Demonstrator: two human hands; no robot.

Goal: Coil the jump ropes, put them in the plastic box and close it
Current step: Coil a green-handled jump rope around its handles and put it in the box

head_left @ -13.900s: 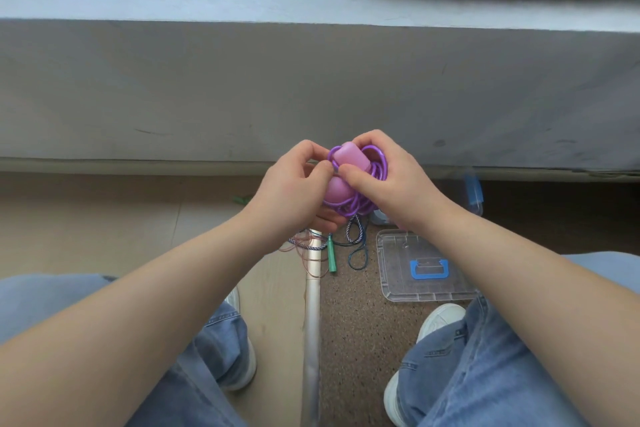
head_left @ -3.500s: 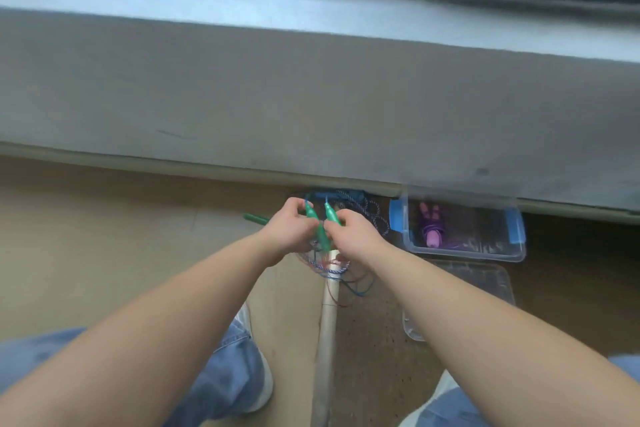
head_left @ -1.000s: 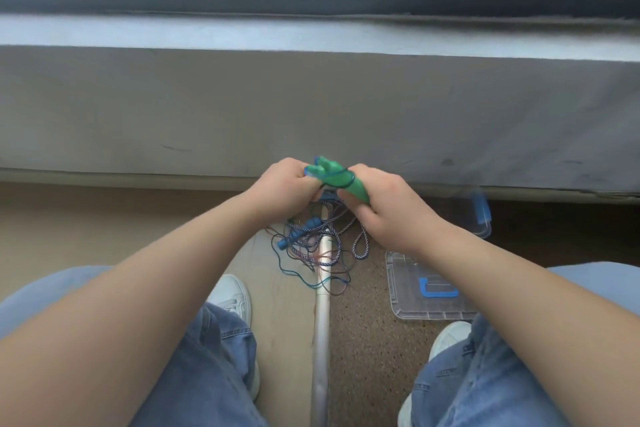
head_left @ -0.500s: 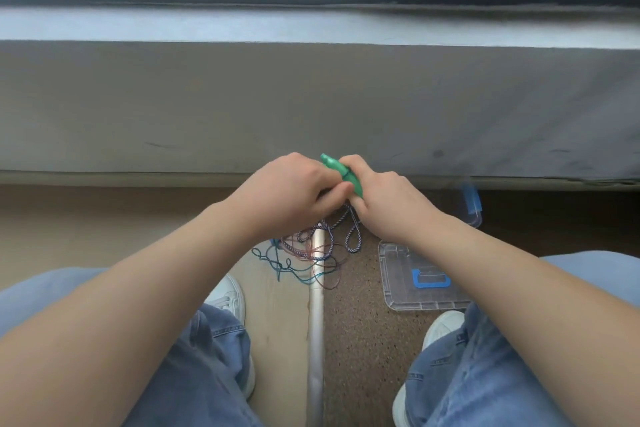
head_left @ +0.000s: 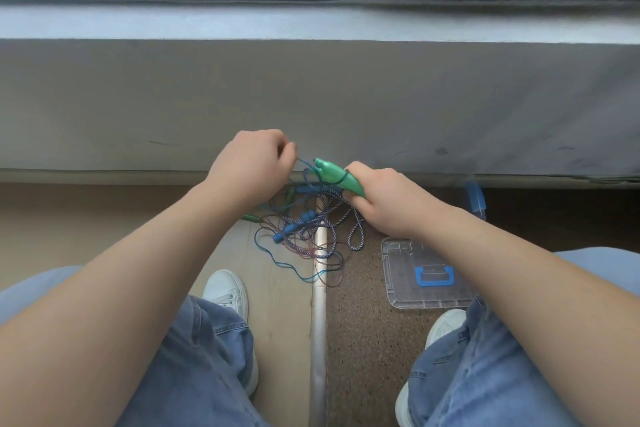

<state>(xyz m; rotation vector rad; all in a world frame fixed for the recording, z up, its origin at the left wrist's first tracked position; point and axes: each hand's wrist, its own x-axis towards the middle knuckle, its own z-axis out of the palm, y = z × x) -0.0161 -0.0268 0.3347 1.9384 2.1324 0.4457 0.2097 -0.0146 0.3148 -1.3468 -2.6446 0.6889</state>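
My right hand (head_left: 388, 204) grips two green jump-rope handles (head_left: 336, 177) held side by side, with a thin dark cord looped round them. My left hand (head_left: 252, 166) pinches that cord just left of the handles. Below my hands a tangle of ropes (head_left: 304, 236) lies on the floor, among them a rope with blue handles (head_left: 294, 224) and another green handle (head_left: 251, 217). The clear lid with a blue handle (head_left: 427, 276) lies flat on the floor by my right foot. Only a blue latch of the plastic box (head_left: 476, 199) shows behind my right forearm.
A grey wall (head_left: 311, 104) under a window sill stands straight ahead. A metal floor strip (head_left: 320, 322) runs between pale flooring on the left and speckled brown flooring on the right. My knees in jeans and white shoes (head_left: 227, 291) flank it.
My left hand has pulled away to the left of the green handles, drawing the cord out. The handles in my right hand have tilted flatter. More of the floor tangle shows.
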